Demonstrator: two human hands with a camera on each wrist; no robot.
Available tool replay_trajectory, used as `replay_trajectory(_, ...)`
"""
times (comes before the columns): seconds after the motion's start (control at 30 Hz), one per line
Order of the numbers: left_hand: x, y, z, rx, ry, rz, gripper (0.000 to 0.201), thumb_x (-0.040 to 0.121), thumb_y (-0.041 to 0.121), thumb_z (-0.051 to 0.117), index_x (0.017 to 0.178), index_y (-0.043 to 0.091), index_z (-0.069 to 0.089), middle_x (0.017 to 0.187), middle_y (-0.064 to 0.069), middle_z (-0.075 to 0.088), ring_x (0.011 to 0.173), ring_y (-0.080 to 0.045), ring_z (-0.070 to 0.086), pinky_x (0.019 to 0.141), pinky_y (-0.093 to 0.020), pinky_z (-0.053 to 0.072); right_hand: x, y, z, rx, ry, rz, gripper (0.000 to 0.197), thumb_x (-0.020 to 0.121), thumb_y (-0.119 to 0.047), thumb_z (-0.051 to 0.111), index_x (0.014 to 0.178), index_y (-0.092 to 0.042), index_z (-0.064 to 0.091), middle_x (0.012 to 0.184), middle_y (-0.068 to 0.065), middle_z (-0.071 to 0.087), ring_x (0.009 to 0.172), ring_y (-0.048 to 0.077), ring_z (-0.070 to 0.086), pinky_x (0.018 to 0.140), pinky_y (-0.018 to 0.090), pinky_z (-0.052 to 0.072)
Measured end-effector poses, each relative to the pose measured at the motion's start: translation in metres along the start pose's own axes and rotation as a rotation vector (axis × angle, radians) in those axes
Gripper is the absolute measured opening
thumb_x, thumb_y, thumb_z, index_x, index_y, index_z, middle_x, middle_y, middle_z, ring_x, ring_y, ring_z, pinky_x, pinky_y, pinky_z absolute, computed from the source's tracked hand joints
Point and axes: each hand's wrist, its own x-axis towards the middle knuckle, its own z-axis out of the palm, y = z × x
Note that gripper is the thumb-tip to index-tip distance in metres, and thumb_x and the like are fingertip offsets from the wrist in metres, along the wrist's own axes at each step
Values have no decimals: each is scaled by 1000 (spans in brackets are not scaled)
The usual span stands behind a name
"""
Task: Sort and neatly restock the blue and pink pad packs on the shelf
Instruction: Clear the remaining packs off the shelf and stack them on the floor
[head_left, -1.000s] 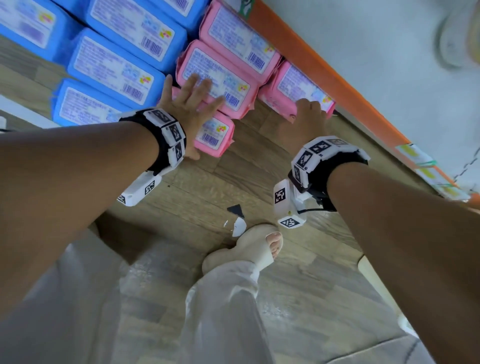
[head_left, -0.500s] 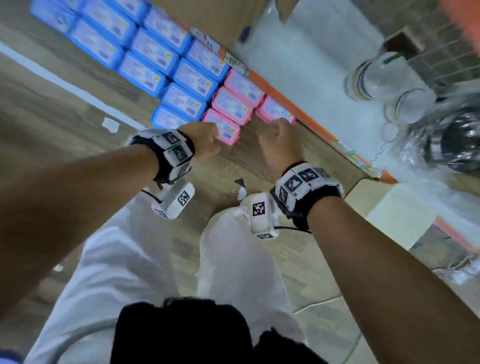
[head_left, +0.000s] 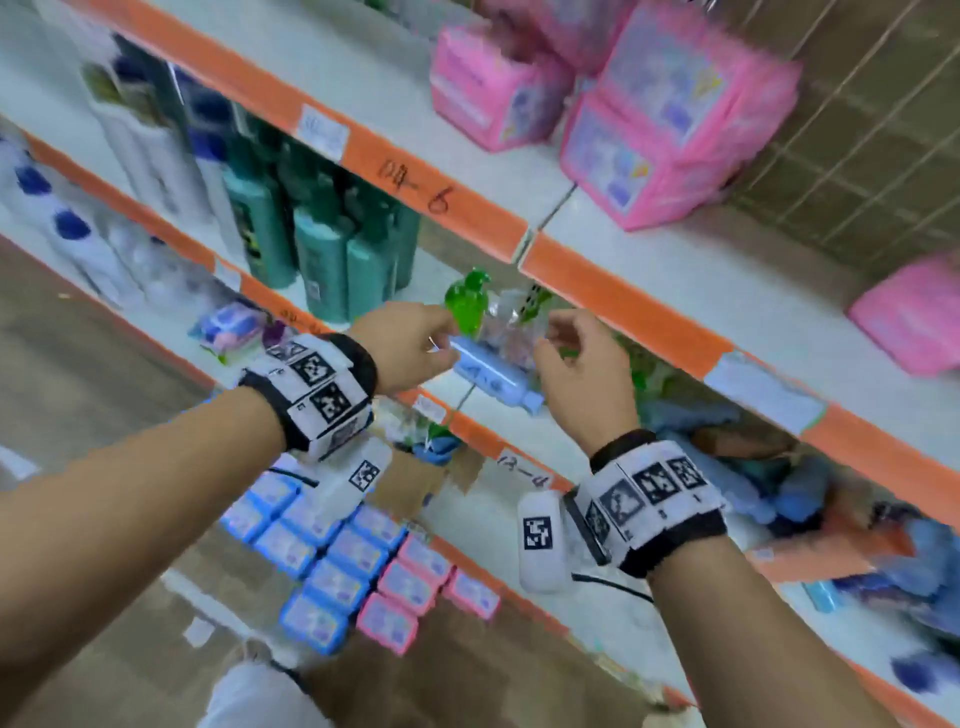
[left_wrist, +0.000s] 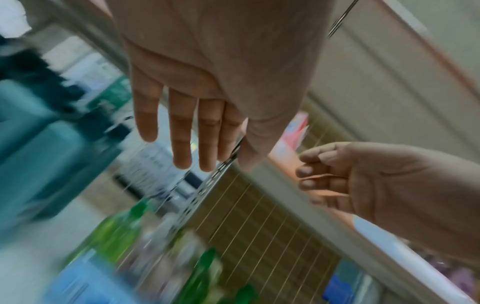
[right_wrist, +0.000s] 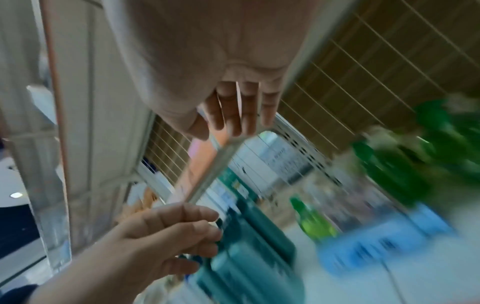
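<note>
Blue packs (head_left: 317, 551) and pink packs (head_left: 415, 592) lie flat on the wood floor (head_left: 104, 364) at the shelf foot, labels up, in a tight block: blue to the left, pink on the right end against the orange edge of the bottom shelf. Each pack's long axis runs parallel with that edge; rows stack outward from it

More pink packs (head_left: 670, 119) sit on the top shelf (head_left: 649, 270), one stacked on another, another pack (head_left: 914, 317) lying apart at far right

Both hands raised at the middle shelf, well above the floor packs, holding nothing. Left hand (head_left: 402, 345): fingers extended and relaxed in the left wrist view (left_wrist: 182, 127). Right hand (head_left: 579, 371): fingers loosely curled, empty (right_wrist: 233, 107)

Between the hands and behind: green bottle (head_left: 467, 306), pale blue bottle (head_left: 493, 379) lying on its side. Teal bottles (head_left: 322, 249) stand left of them. Wrist views heavily blurred
</note>
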Motion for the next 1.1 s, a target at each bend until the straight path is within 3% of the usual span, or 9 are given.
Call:
replay_trajectory(0.1, 29, 16, -61, -29, 145, 161, 24, 83, 25, 59, 105, 17, 63, 88, 7, 62, 93, -22, 61, 81, -34, 49, 43, -33, -20, -24, 226, -80, 19, 82, -8, 59, 101, -10, 60, 99, 6, 59, 92, 20, 54, 82, 28, 40)
replay_trajectory(0.17, 51, 21, -90, -47, 182, 213, 28, 82, 26, 61, 108, 17, 62, 96, 4, 64, 96, -21, 60, 84, -31, 47, 67, -40, -21, -72, 293, -28, 24, 82, -9, 60, 106, -3, 59, 105, 11, 58, 101, 25, 53, 86, 27, 37)
replay_trajectory(0.3, 100, 18, -119, 14, 153, 120, 42, 84, 30, 59, 123, 17, 53, 121, -3, 58, 110, -23, 53, 91, -28, 40, 94, -31, -6, -127, 245, 204, 32, 86, -17, 57, 115, -2, 56, 118, 15, 55, 113, 29, 49, 95, 30, 34)
replay_trajectory(0.4, 128, 13, -125, 101, 94, 48, 51, 84, 32, 60, 131, 17, 46, 134, -10, 48, 120, -29, 48, 101, -38, 39, 102, -21, -1, -225, 254, 257, 37, 86, -28, 57, 116, -7, 56, 121, 11, 57, 112, 27, 52, 94, 32, 37)
replay_trajectory(0.6, 185, 26, -172, 121, 328, 55, 56, 79, 35, 62, 129, 16, 46, 123, -15, 53, 112, -33, 51, 94, -42, 45, 117, -15, 7, -548, 279, 381, 48, 88, -53, 40, 112, -16, 57, 117, 4, 54, 111, 24, 47, 86, 36, 41)
replay_trajectory(0.7, 217, 40, -194, 352, 357, 87, 68, 79, 42, 62, 136, 18, 34, 128, -14, 43, 119, -33, 42, 98, -46, 40, 119, -16, 20, -680, 319, 391, 48, 90, -50, 33, 112, -16, 58, 115, 2, 55, 107, 23, 47, 85, 35, 38)
replay_trajectory(0.8, 247, 53, -212, 593, 468, 241, 77, 75, 27, 69, 140, 15, 28, 141, -12, 32, 127, -31, 35, 100, -48, 35, 122, -16, 18, -708, 305, 342, 43, 89, -44, 31, 111, -18, 57, 113, -1, 55, 103, 20, 47, 83, 34, 37)
replay_trajectory(0.9, 268, 58, -217, 754, 360, 268, 98, 65, 14, 76, 144, 18, 18, 149, -7, 17, 138, -27, 17, 108, -48, 25, 121, -17, 16, -704, 298, 341, 40, 89, -41, 32, 110, -17, 57, 111, 0, 55, 103, 20, 46, 82, 34, 35)
replay_trajectory(1.1, 297, 60, -203, 597, 308, 208, 109, 65, 1, 74, 148, 20, 6, 154, -8, 9, 142, -30, 9, 108, -55, 21, 121, -12, 20, -713, 307, 344, 42, 87, -40, 30, 106, -16, 58, 107, 0, 55, 100, 21, 46, 80, 34, 34)
